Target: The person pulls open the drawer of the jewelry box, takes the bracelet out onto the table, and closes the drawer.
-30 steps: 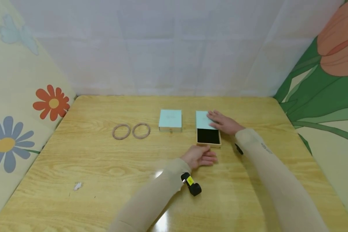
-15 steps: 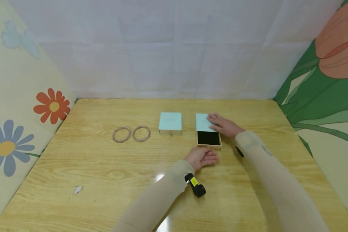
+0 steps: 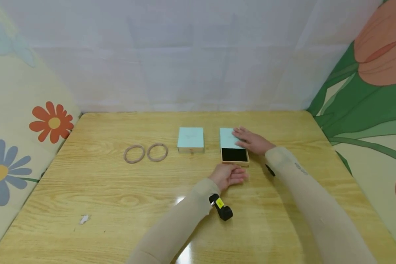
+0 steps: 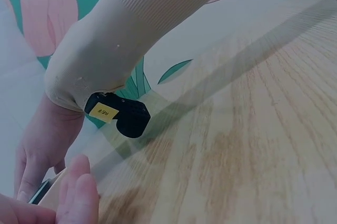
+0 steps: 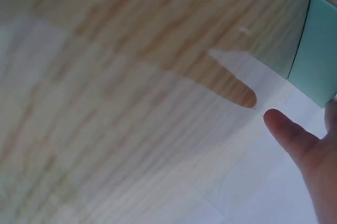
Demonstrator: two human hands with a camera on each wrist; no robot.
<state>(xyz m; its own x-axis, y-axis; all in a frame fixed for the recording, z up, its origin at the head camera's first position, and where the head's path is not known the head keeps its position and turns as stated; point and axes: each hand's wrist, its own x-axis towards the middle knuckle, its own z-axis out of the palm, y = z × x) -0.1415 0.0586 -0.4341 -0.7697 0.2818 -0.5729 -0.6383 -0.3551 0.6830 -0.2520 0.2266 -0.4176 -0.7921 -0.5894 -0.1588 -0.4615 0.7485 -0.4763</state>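
In the head view a mint-green drawer box point(image 3: 226, 137) stands right of centre, its black-lined drawer point(image 3: 234, 154) partly out toward me. My right hand point(image 3: 254, 142) rests on the top of its sleeve from the right, fingers stretched out. My left hand point(image 3: 226, 176) is at the drawer's front edge, thumb side against it, fingers relaxed and pointing right. In the right wrist view the right thumb point(image 5: 287, 132) sticks out beside the green sleeve point(image 5: 318, 50). The left wrist view shows the left fingers point(image 4: 79, 195) extended below the right hand point(image 4: 47, 140).
A second mint-green box point(image 3: 190, 137), drawer in, sits left of the first. Further left two brownish-pink rings, a left one point(image 3: 125, 154) and a right one point(image 3: 157, 160), lie side by side. A pale chipped spot point(image 3: 84, 219) marks the wooden table point(image 3: 118, 198).
The drawer has slid slightly inward, showing a bit less black lining, with my left hand moving along at its front. My right hand keeps its place on the sleeve.
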